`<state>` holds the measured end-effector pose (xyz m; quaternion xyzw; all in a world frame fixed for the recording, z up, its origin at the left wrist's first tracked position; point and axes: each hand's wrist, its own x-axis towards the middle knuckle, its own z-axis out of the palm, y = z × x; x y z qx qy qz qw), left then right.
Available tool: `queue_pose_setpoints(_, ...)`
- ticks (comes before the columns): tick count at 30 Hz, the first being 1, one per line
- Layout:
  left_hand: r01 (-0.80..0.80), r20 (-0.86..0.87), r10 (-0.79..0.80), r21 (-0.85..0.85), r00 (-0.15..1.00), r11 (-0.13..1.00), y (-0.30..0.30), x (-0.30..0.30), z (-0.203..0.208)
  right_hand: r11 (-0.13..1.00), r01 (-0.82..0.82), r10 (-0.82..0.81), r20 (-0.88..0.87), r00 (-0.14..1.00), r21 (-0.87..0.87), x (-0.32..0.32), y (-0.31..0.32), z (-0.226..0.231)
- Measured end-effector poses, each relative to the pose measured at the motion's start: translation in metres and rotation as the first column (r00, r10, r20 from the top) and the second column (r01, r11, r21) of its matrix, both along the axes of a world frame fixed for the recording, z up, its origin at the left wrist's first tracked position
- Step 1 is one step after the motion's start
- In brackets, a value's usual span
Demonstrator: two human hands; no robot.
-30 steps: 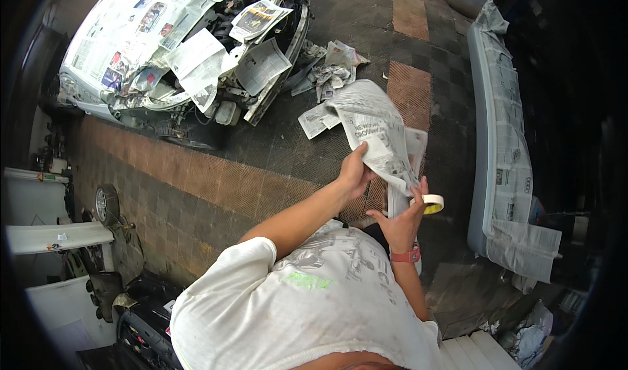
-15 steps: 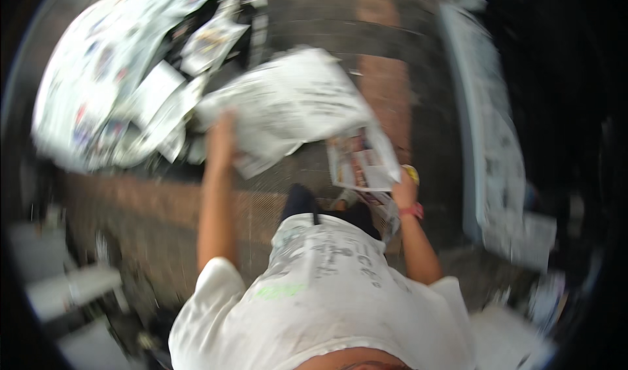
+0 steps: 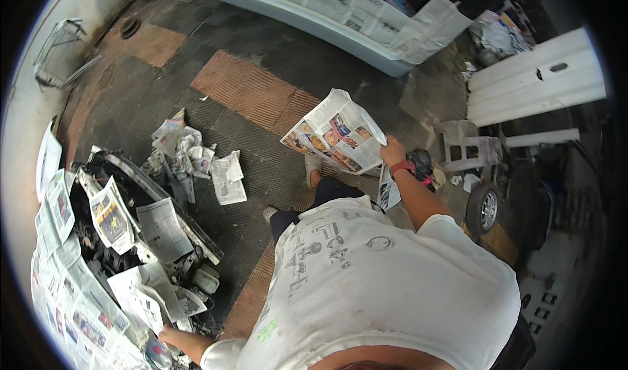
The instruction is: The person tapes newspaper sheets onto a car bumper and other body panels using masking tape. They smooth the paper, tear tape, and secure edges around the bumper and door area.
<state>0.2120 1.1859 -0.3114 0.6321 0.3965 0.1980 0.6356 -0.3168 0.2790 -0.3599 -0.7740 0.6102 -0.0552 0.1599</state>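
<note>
My right hand, with a red band on its wrist, is closed on the edge of a spread newspaper printed with colour pictures. That paper hangs in the air over the floor by my feet. At the lower left my left hand is closed at the edge of a newspaper sheet, its fingertips partly hidden. This sheet lies over the exposed front of a car, whose engine parts show between papers. Another sheet and a yellow-and-black page rest on the same front end.
Crumpled newspapers lie on the dark tiled floor beyond the car. A pale blue bumper-like part covered in newspaper stands at the far side. To the right are a wheel, a grey stand and a white panel.
My view has turned toward the right. The large sheet stretched between both hands is now down on the car front at my left hand; my right hand still holds the newspaper with pictures.
</note>
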Motion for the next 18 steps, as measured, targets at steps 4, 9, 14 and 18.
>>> queue_pose_setpoints(4, 0.006, -0.125, 0.031, 0.285, 0.992, 0.959, -0.021, 0.019, -0.041, 0.988, 0.134, -0.132, 0.027, 0.991, -0.083, -0.036, 0.005, 0.043)
queue_pose_setpoints(9, -0.294, 0.007, 0.467, 0.786, 0.884, 0.544, -0.096, 0.017, -0.044, 0.992, 0.074, -0.055, 0.174, 0.983, -0.105, -0.037, -0.02, 0.115)
queue_pose_setpoints(14, 0.765, -0.062, -0.917, 0.575, 0.395, 0.291, -0.5, -0.105, 0.004, 0.985, -0.126, 0.155, 0.283, 0.947, -0.118, -0.034, -0.041, 0.182)
queue_pose_setpoints(18, 0.495, -0.122, -0.939, 0.824, -0.321, -0.276, -0.71, -0.21, 0.087, 0.967, -0.25, 0.247, 0.381, 0.891, -0.041, -0.065, -0.059, 0.244)
